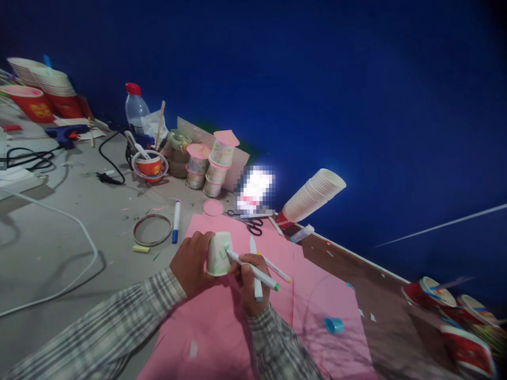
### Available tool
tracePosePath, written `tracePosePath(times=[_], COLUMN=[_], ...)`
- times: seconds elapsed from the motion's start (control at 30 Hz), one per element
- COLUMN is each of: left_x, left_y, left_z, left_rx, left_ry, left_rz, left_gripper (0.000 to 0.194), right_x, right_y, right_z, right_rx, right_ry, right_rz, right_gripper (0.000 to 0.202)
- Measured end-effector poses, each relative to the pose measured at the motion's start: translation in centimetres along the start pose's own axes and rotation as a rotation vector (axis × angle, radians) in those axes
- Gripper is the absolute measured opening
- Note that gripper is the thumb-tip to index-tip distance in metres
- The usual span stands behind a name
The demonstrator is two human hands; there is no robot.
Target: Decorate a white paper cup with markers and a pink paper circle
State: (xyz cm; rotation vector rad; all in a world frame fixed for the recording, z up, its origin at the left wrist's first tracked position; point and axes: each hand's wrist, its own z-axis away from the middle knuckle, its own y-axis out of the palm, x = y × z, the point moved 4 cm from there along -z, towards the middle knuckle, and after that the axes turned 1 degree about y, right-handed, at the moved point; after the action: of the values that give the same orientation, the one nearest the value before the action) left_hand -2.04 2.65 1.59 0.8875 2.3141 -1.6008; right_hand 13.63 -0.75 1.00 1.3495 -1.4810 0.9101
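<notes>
My left hand (194, 264) is closed around the side of a small white paper cup (218, 256), which is upside down with its wider rim low. Green and some yellow strokes mark its wall. In my right hand (251, 282) is a white marker with a green end (259, 276), its tip at the cup's wall. A second white marker (258, 290) passes behind the first, by my right fingers; whether they grip it I cannot tell. Just right of that hand lies a marker with a yellow end (279, 270). Pink paper (214, 327) is spread beneath both hands.
Behind the paper are scissors (254, 226), a pink disc (213, 207), decorated cup stacks (217, 171) and a leaning stack of white cups (312, 197). A tape ring (152, 230) and blue-capped marker (176, 221) lie left. A blue cap (335, 325) lies right.
</notes>
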Motion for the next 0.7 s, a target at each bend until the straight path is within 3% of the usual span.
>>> tracePosePath(times=[0.7], left_x=[-0.21], left_y=[-0.22], left_z=[-0.12], left_rx=[-0.019], left_ry=[0.015], left_rz=[-0.021], left_gripper=[0.071], right_x=[0.13], right_y=[0.06], right_z=[-0.01], right_rx=[0.001], right_ry=[-0.011], right_rz=[-0.010], right_gripper=[0.010])
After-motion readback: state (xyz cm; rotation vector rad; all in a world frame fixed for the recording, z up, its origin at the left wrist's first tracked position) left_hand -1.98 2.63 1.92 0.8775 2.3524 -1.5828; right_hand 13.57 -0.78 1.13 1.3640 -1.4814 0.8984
